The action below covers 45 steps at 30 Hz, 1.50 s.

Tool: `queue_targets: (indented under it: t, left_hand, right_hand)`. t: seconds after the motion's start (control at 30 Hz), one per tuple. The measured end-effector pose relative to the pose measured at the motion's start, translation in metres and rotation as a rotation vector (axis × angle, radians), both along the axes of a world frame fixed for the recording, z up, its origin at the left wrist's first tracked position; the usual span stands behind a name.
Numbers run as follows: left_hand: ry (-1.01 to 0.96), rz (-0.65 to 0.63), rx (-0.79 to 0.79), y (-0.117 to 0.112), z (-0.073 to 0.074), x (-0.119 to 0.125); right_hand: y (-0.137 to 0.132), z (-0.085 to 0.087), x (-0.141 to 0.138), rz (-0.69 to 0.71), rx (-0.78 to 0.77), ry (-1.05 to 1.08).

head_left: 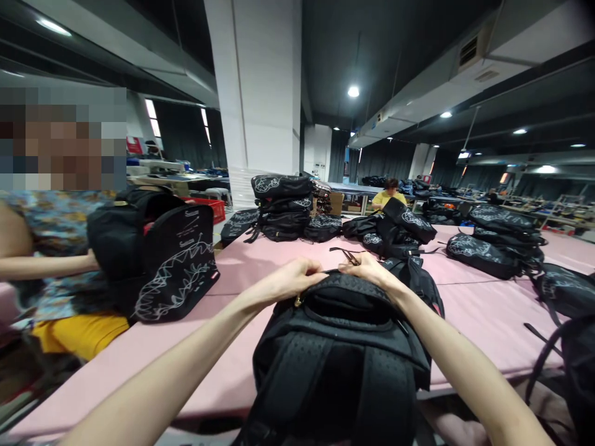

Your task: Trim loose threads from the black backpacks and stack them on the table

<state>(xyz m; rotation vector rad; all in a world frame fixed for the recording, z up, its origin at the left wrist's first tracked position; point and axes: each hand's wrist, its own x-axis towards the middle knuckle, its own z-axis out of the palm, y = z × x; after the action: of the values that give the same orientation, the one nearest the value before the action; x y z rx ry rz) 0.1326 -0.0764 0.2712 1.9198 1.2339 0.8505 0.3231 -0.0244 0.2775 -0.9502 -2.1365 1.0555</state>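
Note:
A black backpack [339, 347] stands upright in front of me at the table edge, its shoulder straps facing me. My left hand [300, 275] is closed on the backpack's top edge at the left, near a gold-coloured zipper pull [298, 301]. At the right of the same top edge is my right hand [369, 269], its fingers curled around small dark thread snips [352, 257] whose thin prongs point up and left. The far side of the backpack, beyond my fingers, is hidden.
On my left a person holds another black backpack [139, 248], its white-patterned front flap hanging open. Stacked patterned backpacks [281, 210] sit at the back of the pink table [232, 322]. More backpacks [488, 244] are piled right, and a dark bag [579, 371] is at the near right edge.

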Motion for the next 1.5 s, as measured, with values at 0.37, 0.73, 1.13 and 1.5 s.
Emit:
queue_targets:
  t: [0.37, 0.73, 1.13, 1.5]
  left_hand:
    - [-0.478, 0.165, -0.217, 0.008, -0.020, 0.002]
    - [0.211, 0.275, 0.738, -0.048, 0.008, 0.040]
    - [0.429, -0.500, -0.414, -0.010, 0.015, 0.064]
    - [0.445, -0.454, -0.264, 0.014, 0.019, 0.071]
  right_hand:
    - [-0.009, 0.001, 0.058, -0.085, -0.150, 0.009]
    - [0.002, -0.021, 0.054, -0.124, -0.338, 0.272]
    - [-0.012, -0.052, 0.114, -0.138, -0.204, 0.525]
    - [-0.071, -0.082, 0.149, -0.113, -0.270, 0.566]
